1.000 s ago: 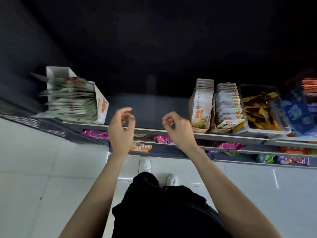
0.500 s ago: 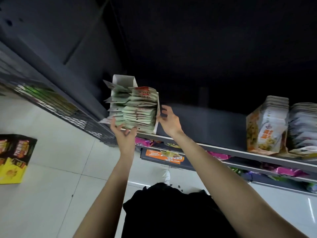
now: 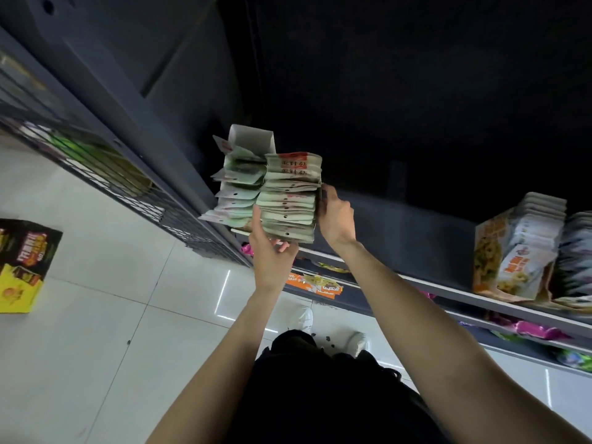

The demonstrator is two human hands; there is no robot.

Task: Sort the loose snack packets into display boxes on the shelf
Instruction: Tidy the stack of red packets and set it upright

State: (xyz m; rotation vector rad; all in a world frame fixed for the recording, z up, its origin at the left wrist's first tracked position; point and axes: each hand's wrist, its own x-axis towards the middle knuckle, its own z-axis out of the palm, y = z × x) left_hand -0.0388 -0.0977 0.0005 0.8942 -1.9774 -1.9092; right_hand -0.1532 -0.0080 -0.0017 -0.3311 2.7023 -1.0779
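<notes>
A dark shelf (image 3: 448,291) carried a display box of green packets (image 3: 288,200) at its left end, overhanging the front edge. Near the right end stood an orange-and-white snack box (image 3: 512,251). On the tiled floor (image 3: 96,315) lay a black-and-yellow carton (image 3: 22,267).

No legible text. Red print on top pale-green foil snack packet (image 3: 293,163), orange shelf-edge label (image 3: 315,285), black-and-yellow cardboard box (image 3: 22,264) on floor, orange-white display carton (image 3: 499,261): all too blurred to read.
</notes>
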